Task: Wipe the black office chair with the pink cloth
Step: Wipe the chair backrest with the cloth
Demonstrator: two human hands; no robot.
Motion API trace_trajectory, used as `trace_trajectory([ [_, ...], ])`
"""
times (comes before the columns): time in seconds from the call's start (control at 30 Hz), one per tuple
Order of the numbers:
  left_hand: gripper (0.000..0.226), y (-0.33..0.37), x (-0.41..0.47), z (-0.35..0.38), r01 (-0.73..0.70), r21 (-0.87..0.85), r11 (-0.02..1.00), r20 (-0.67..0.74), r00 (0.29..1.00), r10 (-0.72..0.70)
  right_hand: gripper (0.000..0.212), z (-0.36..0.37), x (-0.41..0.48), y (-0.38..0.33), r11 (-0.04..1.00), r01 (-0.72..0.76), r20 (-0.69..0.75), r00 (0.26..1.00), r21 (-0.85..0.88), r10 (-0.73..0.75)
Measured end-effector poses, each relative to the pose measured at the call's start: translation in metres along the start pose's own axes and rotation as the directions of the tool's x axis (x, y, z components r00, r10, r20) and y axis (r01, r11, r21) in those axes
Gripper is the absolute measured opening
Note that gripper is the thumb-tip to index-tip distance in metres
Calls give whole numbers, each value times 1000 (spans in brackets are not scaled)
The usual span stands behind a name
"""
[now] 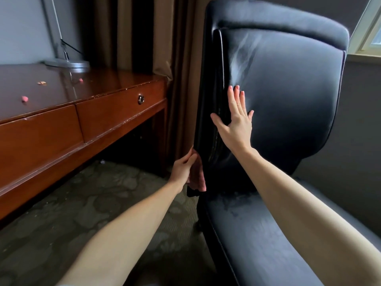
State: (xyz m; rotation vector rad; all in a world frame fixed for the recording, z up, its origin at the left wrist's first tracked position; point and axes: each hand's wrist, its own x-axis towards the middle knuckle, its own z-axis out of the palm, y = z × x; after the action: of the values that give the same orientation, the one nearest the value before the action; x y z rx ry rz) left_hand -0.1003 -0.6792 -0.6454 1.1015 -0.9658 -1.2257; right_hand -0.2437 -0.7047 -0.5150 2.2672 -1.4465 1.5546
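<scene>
The black leather office chair fills the right half of the view, its backrest facing me and its seat below, with damp streaks on both. My right hand lies flat on the backrest near its left edge, fingers straight and spread. My left hand grips the pink cloth and holds it against the outer left side of the backrest, low down. Most of the cloth hangs below my fingers in shadow.
A brown wooden desk with drawers stands to the left, close to the chair. On it are a silver lamp base and small pink crumbs. Brown curtains hang behind. A window is at the top right. Patterned carpet covers the floor.
</scene>
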Motion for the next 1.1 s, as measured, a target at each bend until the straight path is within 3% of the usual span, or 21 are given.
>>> trace_trajectory([
  [0.1, 35, 8, -1, 6, -5, -49, 999, -19, 1000, 4, 70, -5, 1, 0, 999, -14, 34, 999, 30, 13],
  [0.2, 33, 24, 0, 14, -99, -51, 994, -48, 994, 96, 54, -10, 2, 2, 995, -46, 102, 994, 94, 36],
  [0.53, 41, 154, 38, 50, -392, 57, 918, -71, 916, 396, 47, -23, 5, 7, 991, -42, 185, 983, 124, 18],
  [0.73, 43, 140, 37, 46, -408, 97, 908, -42, 910, 413, 49, -19, 5, 7, 994, -33, 185, 983, 102, 14],
  [1.1, 43, 64, 8, 19, -333, 19, 943, 31, 943, 332, 60, -11, -4, 2, 997, 21, 121, 992, 79, -30],
])
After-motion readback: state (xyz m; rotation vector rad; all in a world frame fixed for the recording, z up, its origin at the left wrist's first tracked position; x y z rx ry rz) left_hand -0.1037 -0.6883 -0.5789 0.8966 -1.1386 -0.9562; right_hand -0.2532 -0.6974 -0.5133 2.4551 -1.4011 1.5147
